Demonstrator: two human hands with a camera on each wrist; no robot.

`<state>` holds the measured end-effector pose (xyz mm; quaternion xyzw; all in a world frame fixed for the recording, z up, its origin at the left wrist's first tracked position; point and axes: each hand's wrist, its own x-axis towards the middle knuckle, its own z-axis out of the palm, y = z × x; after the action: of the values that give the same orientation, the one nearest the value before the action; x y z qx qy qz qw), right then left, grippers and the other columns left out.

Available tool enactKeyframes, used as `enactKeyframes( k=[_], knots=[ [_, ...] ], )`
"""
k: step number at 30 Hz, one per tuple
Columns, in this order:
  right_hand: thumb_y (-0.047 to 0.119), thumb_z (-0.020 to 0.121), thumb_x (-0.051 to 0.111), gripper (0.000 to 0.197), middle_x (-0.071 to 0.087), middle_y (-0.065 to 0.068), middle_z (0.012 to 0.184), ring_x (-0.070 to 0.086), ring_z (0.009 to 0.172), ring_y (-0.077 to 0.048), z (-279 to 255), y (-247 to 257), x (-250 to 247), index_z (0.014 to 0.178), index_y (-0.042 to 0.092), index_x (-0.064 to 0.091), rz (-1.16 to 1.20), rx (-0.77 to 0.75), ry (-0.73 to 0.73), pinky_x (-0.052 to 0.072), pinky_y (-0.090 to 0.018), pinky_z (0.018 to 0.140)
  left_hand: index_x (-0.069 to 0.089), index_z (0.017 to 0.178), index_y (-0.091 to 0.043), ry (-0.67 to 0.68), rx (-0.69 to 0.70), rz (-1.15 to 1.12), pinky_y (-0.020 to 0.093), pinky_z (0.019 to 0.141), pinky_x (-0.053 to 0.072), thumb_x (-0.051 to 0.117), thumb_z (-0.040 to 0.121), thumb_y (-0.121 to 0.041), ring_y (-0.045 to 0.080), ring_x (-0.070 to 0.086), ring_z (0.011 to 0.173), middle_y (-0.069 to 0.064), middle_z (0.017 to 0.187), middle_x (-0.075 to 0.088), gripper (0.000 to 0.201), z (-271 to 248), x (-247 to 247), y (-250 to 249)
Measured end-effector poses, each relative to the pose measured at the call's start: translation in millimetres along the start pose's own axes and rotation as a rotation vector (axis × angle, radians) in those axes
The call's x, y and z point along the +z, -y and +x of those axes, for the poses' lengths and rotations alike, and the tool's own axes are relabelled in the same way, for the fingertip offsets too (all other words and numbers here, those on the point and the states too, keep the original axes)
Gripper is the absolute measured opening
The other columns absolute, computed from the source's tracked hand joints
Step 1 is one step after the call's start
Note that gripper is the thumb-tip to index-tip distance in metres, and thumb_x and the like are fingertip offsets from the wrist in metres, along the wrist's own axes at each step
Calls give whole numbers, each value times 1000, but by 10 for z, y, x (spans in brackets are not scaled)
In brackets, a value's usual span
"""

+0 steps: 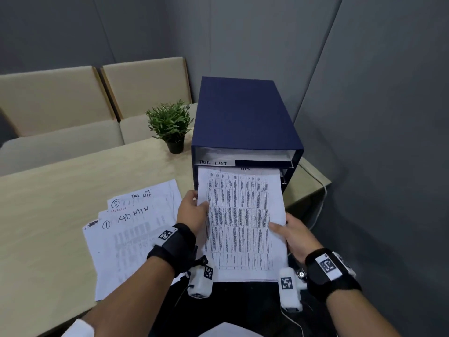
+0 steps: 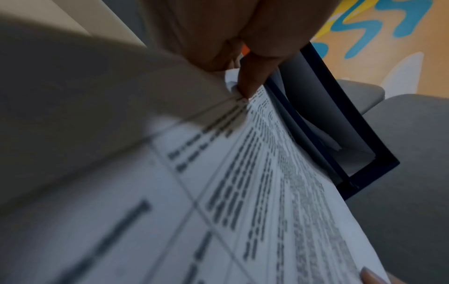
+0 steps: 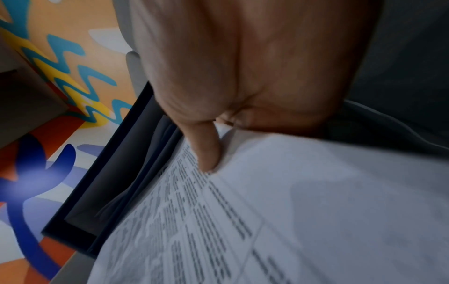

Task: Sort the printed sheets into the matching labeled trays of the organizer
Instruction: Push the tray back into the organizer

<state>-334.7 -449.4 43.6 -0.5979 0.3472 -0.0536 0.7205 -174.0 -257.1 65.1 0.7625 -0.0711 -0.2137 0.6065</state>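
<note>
Two hands, left hand (image 1: 192,210) and right hand (image 1: 292,233), both pinching one printed sheaf (image 1: 239,222) at one organizer (image 1: 245,120).

One dark blue box-shaped organizer (image 1: 245,117) stands on the one pale wooden table (image 1: 60,190), beside one small green plant in a black pot (image 1: 170,125). Two hands hold one printed stack (sheet count unclear) (image 1: 240,222). Two beige seat cushions (image 1: 143,86) behind.
</note>
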Motion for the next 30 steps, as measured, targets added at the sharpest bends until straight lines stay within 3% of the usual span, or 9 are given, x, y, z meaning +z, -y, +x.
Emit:
enactKeyframes(
  k=[5,8,13,15,18,22,25,28,30],
  knots=[
    [0,97,47,32,67,-8,120,63,111,-25,158,83,-117,127,9,56,29,-31,-58,46,-47,101,50,111,-13,31,-24,-6,43,95,49,50,94,-7,25,63,101,9,112,65,18,-28,163,-36],
    [1,97,49,29,68,-9,117,64,107,-25,249,220,-152,124,7,57,47,-54,-91,47,-47,100,52,113,-13,28,-16,1,39,97,48,48,96,-4,21,62,104,5,115,64,20,-74,236,-64],
    [4,97,51,18,69,-10,110,68,97,-24,202,327,-213,113,10,58,31,-16,41,54,-39,85,51,112,-11,-100,-31,-105,21,53,46,44,97,-3,16,54,66,6,89,60,18,41,336,-178],
    [2,97,50,22,68,-11,113,67,98,-24,212,273,-249,117,7,57,18,15,87,54,-35,84,50,113,-9,-114,-46,-137,22,50,46,45,96,-2,17,53,64,7,87,60,19,103,337,-209],
    [-1,97,48,23,67,-11,113,67,93,-21,275,285,-257,114,9,58,78,-35,4,54,-32,79,49,120,-10,-61,-59,-88,32,78,52,51,93,-4,23,61,86,11,107,65,27,163,336,-208],
    [-1,98,45,28,68,-6,106,67,90,-18,388,445,-171,121,11,57,157,-108,-45,54,-31,74,45,123,-12,19,-101,-133,43,89,49,49,91,5,28,62,92,9,107,64,36,146,367,-178],
    [5,99,47,24,71,-6,105,70,86,-17,408,521,-128,120,12,58,162,-98,-11,55,-28,67,47,116,-20,-33,-62,-76,46,97,48,47,90,5,26,62,105,7,117,61,36,141,361,-164],
    [13,101,47,18,70,-7,83,61,51,-13,347,515,-157,116,13,57,64,7,130,43,-19,41,45,113,-24,-93,-48,-95,50,98,48,46,89,5,29,62,108,10,118,63,37,188,321,-150],
    [13,101,44,17,62,-6,62,48,37,-11,323,479,-184,114,14,56,11,68,179,33,-16,36,44,115,-25,-106,-46,-103,52,97,48,47,88,3,30,63,106,11,118,63,39,226,308,-126]
  ],
)
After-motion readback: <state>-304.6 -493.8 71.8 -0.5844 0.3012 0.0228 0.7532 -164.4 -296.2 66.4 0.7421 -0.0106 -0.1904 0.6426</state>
